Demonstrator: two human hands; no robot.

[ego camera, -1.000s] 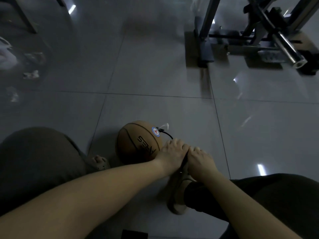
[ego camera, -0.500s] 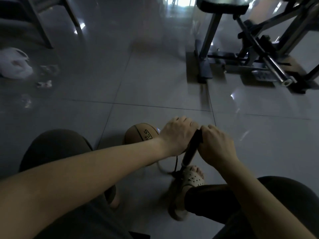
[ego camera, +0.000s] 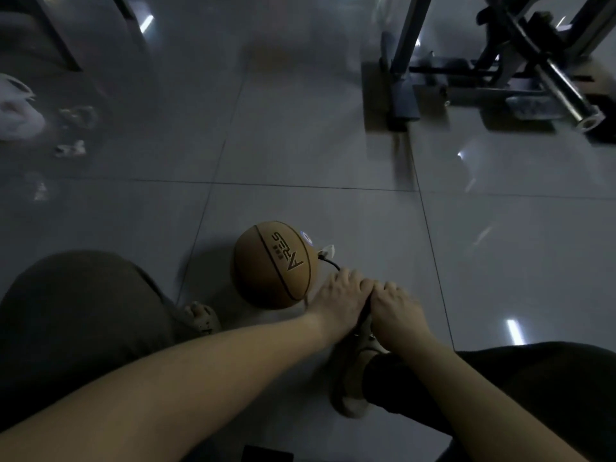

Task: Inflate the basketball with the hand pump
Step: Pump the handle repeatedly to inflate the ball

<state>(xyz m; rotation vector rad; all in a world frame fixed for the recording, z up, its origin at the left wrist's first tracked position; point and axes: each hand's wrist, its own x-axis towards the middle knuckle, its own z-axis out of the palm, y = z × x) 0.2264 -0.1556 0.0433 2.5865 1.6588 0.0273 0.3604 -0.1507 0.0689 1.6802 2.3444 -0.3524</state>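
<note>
A tan basketball [ego camera: 273,265] lies on the grey tiled floor between my feet. A thin black hose [ego camera: 330,261] runs from the ball's right side toward my hands. My left hand [ego camera: 343,295] and my right hand [ego camera: 395,306] sit side by side, both gripping the handle of the hand pump [ego camera: 366,311], low down near my right foot. Most of the pump is hidden under my hands; only a dark sliver shows between them. A small white tag [ego camera: 327,251] sits by the hose end at the ball.
My right foot in a beige sandal [ego camera: 353,371] stands under my hands, my left sandal [ego camera: 201,316] left of the ball. A metal exercise frame [ego camera: 500,68] stands at the back right. A white bag [ego camera: 16,111] and scraps lie at the far left.
Both hands have pushed the pump handle down from its raised position half a second ago; the pump shaft is hidden again. The ball is more exposed.
</note>
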